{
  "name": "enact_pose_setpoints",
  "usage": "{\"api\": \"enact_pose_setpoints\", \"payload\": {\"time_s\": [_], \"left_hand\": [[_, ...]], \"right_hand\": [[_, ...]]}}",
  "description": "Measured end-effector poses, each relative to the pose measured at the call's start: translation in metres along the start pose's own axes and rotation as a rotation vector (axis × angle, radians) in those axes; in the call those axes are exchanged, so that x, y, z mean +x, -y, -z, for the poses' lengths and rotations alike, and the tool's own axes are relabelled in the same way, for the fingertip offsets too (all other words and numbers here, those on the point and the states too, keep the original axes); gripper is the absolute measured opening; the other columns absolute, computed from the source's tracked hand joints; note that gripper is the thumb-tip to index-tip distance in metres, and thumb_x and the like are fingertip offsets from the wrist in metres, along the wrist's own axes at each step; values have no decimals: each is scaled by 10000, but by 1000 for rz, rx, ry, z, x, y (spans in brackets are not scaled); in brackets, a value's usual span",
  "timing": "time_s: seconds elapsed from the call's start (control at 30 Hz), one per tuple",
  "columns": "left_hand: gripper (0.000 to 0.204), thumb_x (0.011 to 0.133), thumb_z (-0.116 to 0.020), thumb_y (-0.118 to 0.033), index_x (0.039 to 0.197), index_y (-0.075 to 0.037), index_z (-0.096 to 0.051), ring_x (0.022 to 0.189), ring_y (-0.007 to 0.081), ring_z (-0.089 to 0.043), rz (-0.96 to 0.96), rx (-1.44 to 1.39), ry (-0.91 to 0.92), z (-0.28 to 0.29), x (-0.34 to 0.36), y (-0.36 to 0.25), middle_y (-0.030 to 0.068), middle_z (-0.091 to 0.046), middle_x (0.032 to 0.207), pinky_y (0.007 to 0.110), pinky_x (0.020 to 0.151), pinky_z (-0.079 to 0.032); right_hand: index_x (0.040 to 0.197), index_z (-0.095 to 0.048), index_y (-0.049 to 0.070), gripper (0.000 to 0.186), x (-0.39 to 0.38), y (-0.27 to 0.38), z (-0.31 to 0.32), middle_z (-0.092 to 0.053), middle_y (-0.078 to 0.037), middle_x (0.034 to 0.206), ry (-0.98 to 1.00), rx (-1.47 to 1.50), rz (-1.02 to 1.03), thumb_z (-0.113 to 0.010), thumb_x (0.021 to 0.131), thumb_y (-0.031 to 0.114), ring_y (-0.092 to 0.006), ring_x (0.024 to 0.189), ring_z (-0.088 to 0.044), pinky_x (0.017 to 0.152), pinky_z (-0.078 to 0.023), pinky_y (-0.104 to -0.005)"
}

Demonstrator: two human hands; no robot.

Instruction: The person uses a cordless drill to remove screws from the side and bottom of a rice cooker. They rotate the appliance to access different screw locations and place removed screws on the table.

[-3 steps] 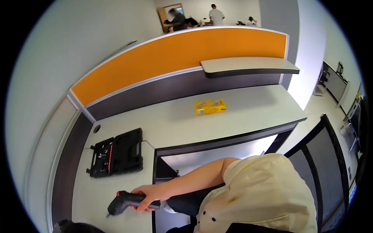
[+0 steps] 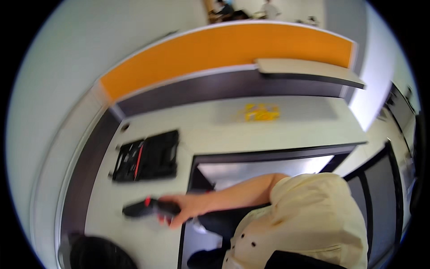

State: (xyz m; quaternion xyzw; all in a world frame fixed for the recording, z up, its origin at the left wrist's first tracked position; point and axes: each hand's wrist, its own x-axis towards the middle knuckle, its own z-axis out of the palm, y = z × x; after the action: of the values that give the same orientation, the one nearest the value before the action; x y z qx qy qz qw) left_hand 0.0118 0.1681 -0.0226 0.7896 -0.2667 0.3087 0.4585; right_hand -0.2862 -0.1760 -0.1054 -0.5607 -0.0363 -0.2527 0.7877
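Note:
My right hand (image 2: 181,208) reaches across from the right, its fingers wrapped round the grip of a black cordless screwdriver (image 2: 138,208) with a red button on top. The screwdriver is held over the near left part of the desk, its head pointing left; motion blurs it, and its tip cannot be made out. Beyond it an open black tool case (image 2: 156,158) lies on the desk, with small bits and a red strip on its left side and a dark hollow on its right. My left hand is out of view.
On the far desk (image 2: 215,130) lies a yellow packet (image 2: 261,112), below a small shelf (image 2: 309,69) on the orange partition (image 2: 233,42). A dark rounded object (image 2: 101,255) stands at the bottom left. A black chair (image 2: 380,193) is at the right; people show beyond the partition.
The view has shifted, so the desk and case appear farther right and higher. The screwdriver has swung from slanting down-left to nearly level, still in my right hand.

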Motion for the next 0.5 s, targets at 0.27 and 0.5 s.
{"api": "enact_pose_setpoints", "payload": {"time_s": [0.27, 0.5], "left_hand": [[876, 692, -670, -651, 1315, -80, -440, 1124, 374, -518, 83, 228, -65, -105, -9, -12, 220, -489, 1251, 444, 877, -505], [879, 697, -677, -627, 1345, -108, -388, 1142, 372, -507, 123, 196, -69, -82, -6, -37, 212, -458, 1280, 442, 860, -533]], "right_hand": [[1160, -459, -77, 454, -3, 13, 43, -577, -260, 1019, -138, 427, -270, -631, 760, 51, -188, 643, -566, 492, -446, -280], [1142, -480, -75, 453, 0, 1, 34, -576, -196, 835, -1, 480, -359, -614, 746, 100, -157, 547, -518, 477, -414, -249]]}}
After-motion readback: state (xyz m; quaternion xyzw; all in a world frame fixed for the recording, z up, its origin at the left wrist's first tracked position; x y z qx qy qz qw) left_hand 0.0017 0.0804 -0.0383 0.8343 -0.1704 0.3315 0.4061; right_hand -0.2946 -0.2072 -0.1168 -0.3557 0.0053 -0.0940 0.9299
